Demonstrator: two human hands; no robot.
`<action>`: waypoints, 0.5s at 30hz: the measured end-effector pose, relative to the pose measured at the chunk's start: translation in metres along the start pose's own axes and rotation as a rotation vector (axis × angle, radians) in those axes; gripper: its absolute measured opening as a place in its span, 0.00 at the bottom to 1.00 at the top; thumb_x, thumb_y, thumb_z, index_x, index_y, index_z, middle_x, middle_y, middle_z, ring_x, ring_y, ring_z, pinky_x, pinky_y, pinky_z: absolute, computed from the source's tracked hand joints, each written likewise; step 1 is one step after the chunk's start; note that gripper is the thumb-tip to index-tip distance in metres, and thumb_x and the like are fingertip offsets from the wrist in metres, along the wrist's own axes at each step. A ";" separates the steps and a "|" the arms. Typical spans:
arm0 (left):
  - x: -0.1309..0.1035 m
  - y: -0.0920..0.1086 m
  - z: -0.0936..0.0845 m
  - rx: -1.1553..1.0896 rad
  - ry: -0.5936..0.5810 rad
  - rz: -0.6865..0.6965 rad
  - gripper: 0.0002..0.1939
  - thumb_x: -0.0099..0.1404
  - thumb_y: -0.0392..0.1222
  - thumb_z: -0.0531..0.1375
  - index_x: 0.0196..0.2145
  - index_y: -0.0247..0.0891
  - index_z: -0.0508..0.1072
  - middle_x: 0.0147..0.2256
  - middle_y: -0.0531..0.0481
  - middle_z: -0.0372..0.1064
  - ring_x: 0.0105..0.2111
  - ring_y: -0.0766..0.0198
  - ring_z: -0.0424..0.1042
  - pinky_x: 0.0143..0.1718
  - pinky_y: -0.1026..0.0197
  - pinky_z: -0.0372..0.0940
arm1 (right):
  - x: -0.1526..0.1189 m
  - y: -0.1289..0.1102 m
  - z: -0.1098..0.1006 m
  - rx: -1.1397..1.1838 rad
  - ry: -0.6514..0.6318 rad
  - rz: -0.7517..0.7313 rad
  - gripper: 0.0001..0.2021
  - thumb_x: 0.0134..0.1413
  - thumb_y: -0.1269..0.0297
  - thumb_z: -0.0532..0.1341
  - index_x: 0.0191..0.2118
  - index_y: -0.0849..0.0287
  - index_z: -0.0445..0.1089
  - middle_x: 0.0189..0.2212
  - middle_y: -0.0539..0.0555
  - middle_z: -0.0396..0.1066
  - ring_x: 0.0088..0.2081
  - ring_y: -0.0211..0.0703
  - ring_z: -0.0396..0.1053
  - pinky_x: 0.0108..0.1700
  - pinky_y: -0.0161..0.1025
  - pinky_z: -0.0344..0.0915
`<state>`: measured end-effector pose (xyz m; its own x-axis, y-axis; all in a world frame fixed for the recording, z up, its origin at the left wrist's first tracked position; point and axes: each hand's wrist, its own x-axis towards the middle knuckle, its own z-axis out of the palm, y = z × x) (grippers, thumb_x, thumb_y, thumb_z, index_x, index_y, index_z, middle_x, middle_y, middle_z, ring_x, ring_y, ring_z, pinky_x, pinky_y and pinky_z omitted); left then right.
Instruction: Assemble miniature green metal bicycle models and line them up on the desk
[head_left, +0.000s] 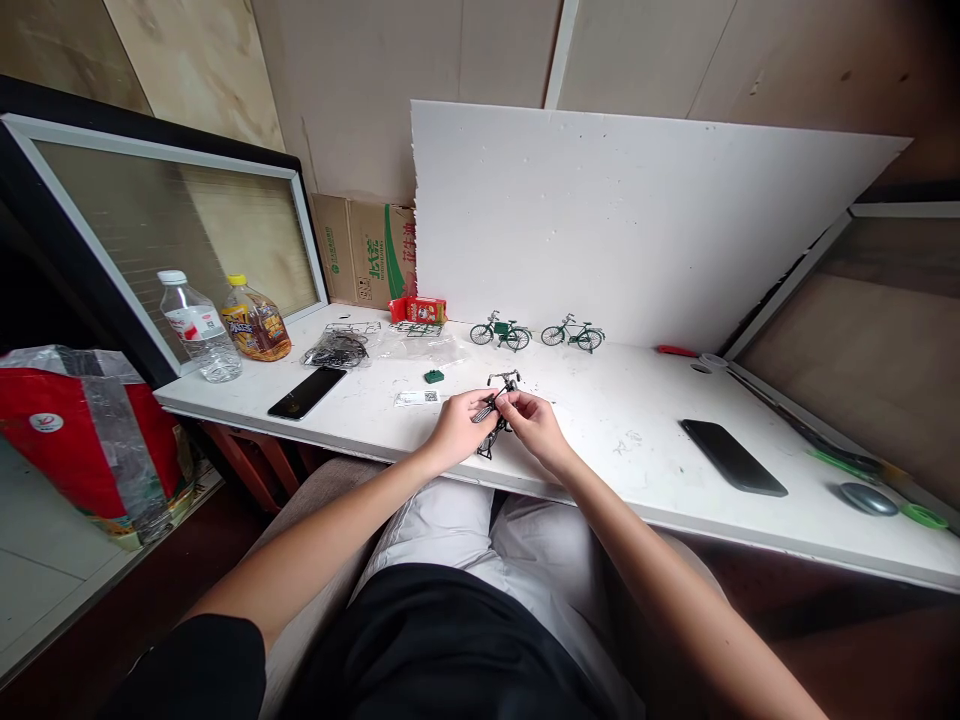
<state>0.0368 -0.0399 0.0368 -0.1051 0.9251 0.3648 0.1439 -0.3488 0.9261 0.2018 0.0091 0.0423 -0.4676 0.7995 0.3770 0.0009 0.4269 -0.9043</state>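
Note:
A small black model bicycle (pixel 487 440) is held just above the front part of the white table, its handlebar pointing away from me. My left hand (pixel 463 425) grips it from the left side, fingers closed. From the right, my right hand (pixel 531 420) pinches the bicycle's frame near the handlebar with thumb and fingertips. The hands hide much of the frame. Just beyond them lies a small green plastic part (pixel 433 377), and a white paper strip with a printed code (pixel 417 398) lies to the left.
Two green model bicycles (pixel 500 331) stand at the back against a white foam board (pixel 600 220). Leftward are a bag of black parts (pixel 335 349), a phone (pixel 308 392), a water bottle (pixel 201 335) and a drink bottle (pixel 256 325). Another phone (pixel 731 458) lies to the right.

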 end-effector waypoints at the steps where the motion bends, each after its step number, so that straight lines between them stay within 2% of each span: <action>1: 0.000 0.000 0.000 0.001 0.000 0.000 0.20 0.65 0.34 0.68 0.55 0.33 0.80 0.58 0.35 0.77 0.57 0.49 0.78 0.64 0.46 0.70 | 0.000 0.000 0.000 -0.001 -0.004 -0.001 0.23 0.63 0.38 0.64 0.38 0.57 0.77 0.36 0.56 0.76 0.37 0.45 0.69 0.42 0.42 0.68; 8: 0.001 0.002 -0.002 0.021 -0.004 -0.005 0.21 0.65 0.33 0.68 0.55 0.33 0.80 0.58 0.35 0.77 0.56 0.49 0.78 0.63 0.47 0.70 | 0.000 0.000 0.000 0.036 -0.029 0.042 0.22 0.65 0.40 0.63 0.39 0.57 0.76 0.35 0.54 0.73 0.34 0.42 0.66 0.38 0.39 0.65; 15: 0.001 0.002 -0.002 0.056 0.006 -0.008 0.20 0.66 0.33 0.67 0.56 0.32 0.79 0.57 0.34 0.77 0.56 0.49 0.78 0.62 0.47 0.71 | -0.002 -0.005 0.001 -0.026 -0.037 0.001 0.21 0.67 0.41 0.62 0.40 0.56 0.75 0.38 0.55 0.74 0.39 0.44 0.68 0.43 0.39 0.66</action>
<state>0.0348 -0.0400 0.0387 -0.1128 0.9270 0.3578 0.1979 -0.3319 0.9223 0.2020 0.0053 0.0462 -0.5000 0.7838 0.3683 0.0244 0.4378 -0.8987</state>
